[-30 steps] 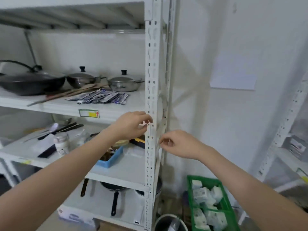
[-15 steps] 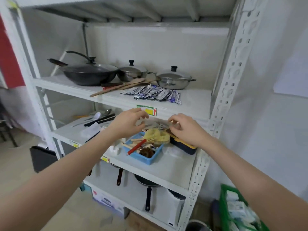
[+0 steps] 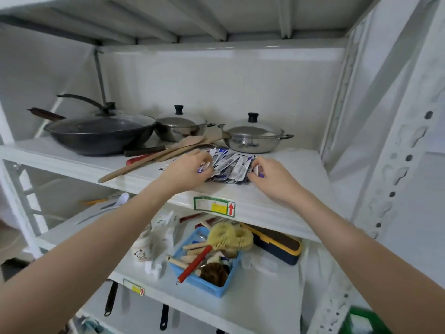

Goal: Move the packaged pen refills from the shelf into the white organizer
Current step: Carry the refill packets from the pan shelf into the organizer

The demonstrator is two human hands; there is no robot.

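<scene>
A heap of packaged pen refills (image 3: 230,166), narrow silver and blue sachets, lies on the upper white shelf (image 3: 284,189) in front of the pots. My left hand (image 3: 190,169) rests on the heap's left side with its fingers curled onto the packets. My right hand (image 3: 272,177) touches the heap's right end, fingertips pinched on a packet edge. Both hands stay down on the shelf surface. No white organizer shows in this view.
Behind the heap stand a dark wok (image 3: 101,131) and two lidded steel pots (image 3: 252,137), with wooden spatulas (image 3: 154,157) to the left. The shelf below carries a blue basket of brushes (image 3: 209,261) and a dark box (image 3: 277,244). A perforated upright (image 3: 395,189) stands on the right.
The view swung left and closer to the shelving. Both hands rose from in front of the lower shelf up to the upper shelf and closed in on the two sides of the refill heap.
</scene>
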